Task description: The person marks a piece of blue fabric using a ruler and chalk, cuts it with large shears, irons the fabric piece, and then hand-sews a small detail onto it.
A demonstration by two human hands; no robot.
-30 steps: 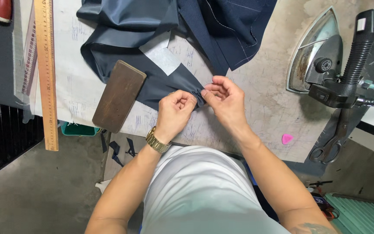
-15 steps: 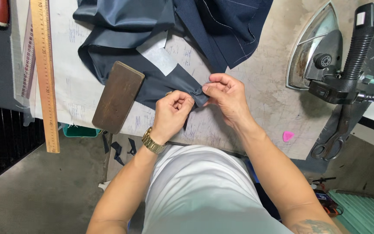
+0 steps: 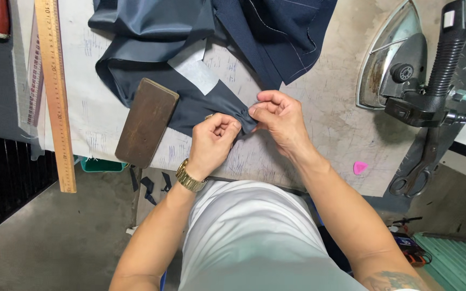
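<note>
A corner of the dark blue fabric is pinched between both hands near the middle of the frame. The left hand is curled closed, its fingertips pressed to the bunched cloth tip; a gold wristwatch is worn on its wrist. The right hand is closed on the same tip from the right, thumb and forefinger gripping it. The exact fold of the tip is hidden between the fingers and cannot be made out.

The rest of the fabric is spread toward the upper left and top centre of the frame and is cut off by the top edge. A pale strip of interfacing is seen lying on it. A dark wooden block rests on the fabric's lower left edge, just beside the left hand.

The counter, worn and covered in chalk marks, is cut off at the top. A wooden ruler is laid down the left side, its upper end out of view. At the upper right an iron is stood on its side, partly covered by a black handle and hose. Below it, dark scissors are seen at the counter edge, their blades hidden in shadow. A small pink chalk piece lies at the lower right of the counter, well apart from the hands.
</note>
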